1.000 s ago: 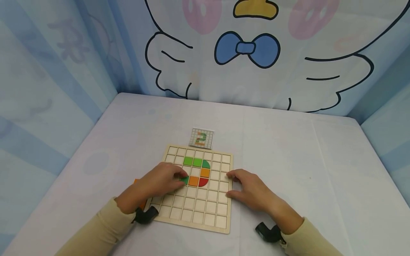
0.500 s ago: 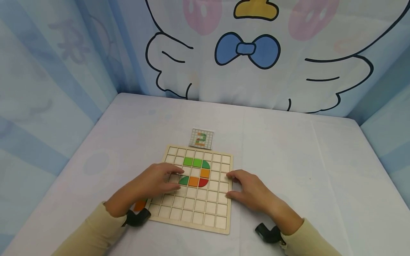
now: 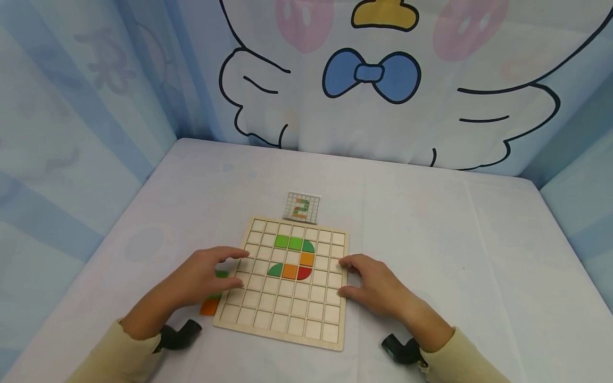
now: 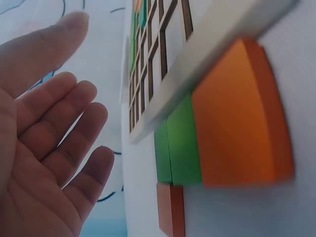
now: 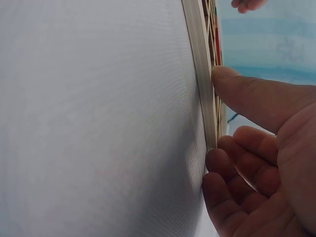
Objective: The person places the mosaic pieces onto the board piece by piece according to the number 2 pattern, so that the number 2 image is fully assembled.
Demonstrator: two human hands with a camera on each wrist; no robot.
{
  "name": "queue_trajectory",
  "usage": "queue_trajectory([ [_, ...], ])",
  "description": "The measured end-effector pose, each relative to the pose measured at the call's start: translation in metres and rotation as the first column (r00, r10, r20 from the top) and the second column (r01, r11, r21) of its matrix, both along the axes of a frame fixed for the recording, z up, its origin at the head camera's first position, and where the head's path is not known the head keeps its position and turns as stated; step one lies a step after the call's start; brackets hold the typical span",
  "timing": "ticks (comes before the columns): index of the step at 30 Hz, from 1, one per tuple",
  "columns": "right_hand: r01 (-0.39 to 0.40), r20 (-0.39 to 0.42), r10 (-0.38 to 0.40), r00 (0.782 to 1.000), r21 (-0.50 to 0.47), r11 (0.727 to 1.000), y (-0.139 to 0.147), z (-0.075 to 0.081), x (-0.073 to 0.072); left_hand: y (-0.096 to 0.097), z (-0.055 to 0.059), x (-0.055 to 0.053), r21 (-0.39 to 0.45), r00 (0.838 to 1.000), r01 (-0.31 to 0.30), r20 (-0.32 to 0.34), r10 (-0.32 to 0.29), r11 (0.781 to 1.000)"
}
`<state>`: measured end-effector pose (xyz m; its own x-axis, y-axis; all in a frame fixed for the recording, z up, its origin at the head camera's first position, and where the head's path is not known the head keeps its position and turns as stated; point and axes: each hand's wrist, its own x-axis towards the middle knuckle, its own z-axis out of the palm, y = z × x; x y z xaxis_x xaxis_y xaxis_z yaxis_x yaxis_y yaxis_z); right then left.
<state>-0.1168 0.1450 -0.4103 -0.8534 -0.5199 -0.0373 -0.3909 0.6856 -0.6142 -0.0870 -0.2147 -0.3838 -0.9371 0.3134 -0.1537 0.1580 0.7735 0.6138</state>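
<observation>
A wooden grid board [image 3: 282, 336] lies on the table. Set in its cells are two light green squares [image 3: 281, 241], a dark green quarter-circle [image 3: 308, 246], an orange square [image 3: 307, 259], a red quarter-circle [image 3: 304, 273], another orange square [image 3: 289, 271] and another green quarter-circle [image 3: 275, 270]. My left hand [image 3: 201, 276] is by the board's left edge, holding nothing, thumb and fingers spread apart. Below it are loose pieces, an orange block [image 4: 237, 123] and green blocks [image 4: 182, 143] among them. With thumb and fingertips, my right hand [image 3: 375, 282] touches the board's right edge.
Beyond the board's far edge lies a small pattern card [image 3: 301, 207] with a coloured figure on a grid. White cloth [image 3: 431, 229] covers the table. Printed curtains [image 3: 364, 122] stand at the back and both sides.
My left hand has let go of the green quarter-circle, which now lies in its cell, and has moved left to the board's edge. The right hand has stayed in place.
</observation>
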Motion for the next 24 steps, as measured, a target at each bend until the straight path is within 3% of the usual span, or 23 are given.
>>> queue_trajectory([
  [11, 0.006, 0.009, -0.006, 1.0, 0.0, 1.0, -0.001, -0.003, -0.001, -0.027, -0.005, 0.007, -0.003, 0.997, -0.042, -0.058, 0.042, 0.999],
  [24, 0.006, 0.0, -0.006, 1.0, -0.01, 1.0, 0.0, -0.002, 0.0, -0.046, -0.01, 0.009, -0.06, 0.998, -0.067, -0.024, 0.066, 0.996],
])
